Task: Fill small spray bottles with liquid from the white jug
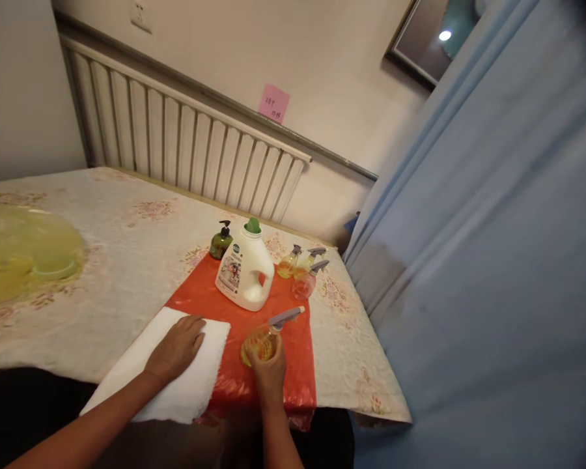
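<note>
My right hand (269, 372) is wrapped round a clear spray bottle (258, 345) with yellowish liquid and a grey trigger head. The bottle is at the front of a red plastic sheet (293, 365). To its left, my left hand (178, 345) lies on a white towel (168, 397), fingers stretched out and slightly bent. Behind both hands stands a white detergent jug (254, 277) with a handle and a green piece in its mouth. A dark green pump bottle (220, 243) is just behind the jug.
Right of the jug stand a pink spray bottle (303, 286) and two yellowish bottles. A large transparent yellow object (24, 247) sits at the left on the floral tablecloth (112, 260). A radiator (195, 143) is behind the table; a blue curtain (469, 260) hangs right.
</note>
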`<action>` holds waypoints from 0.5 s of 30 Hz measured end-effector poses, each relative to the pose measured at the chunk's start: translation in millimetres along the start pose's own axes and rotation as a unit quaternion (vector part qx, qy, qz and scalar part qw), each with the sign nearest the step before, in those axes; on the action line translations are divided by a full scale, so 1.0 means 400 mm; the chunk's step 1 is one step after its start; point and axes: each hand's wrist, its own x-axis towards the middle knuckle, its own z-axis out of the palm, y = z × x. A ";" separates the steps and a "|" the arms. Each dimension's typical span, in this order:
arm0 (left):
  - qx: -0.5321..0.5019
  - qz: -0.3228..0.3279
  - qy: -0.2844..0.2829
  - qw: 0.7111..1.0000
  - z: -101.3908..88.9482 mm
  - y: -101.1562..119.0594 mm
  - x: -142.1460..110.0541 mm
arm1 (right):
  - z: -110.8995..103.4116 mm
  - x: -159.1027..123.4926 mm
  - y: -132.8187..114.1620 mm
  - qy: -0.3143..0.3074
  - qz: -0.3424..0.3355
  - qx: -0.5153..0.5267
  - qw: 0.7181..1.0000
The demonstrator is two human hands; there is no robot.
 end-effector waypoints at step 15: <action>0.016 0.005 0.012 1.000 0.002 -0.001 -0.003 | -0.080 0.217 -0.009 0.088 -0.014 -0.027 0.996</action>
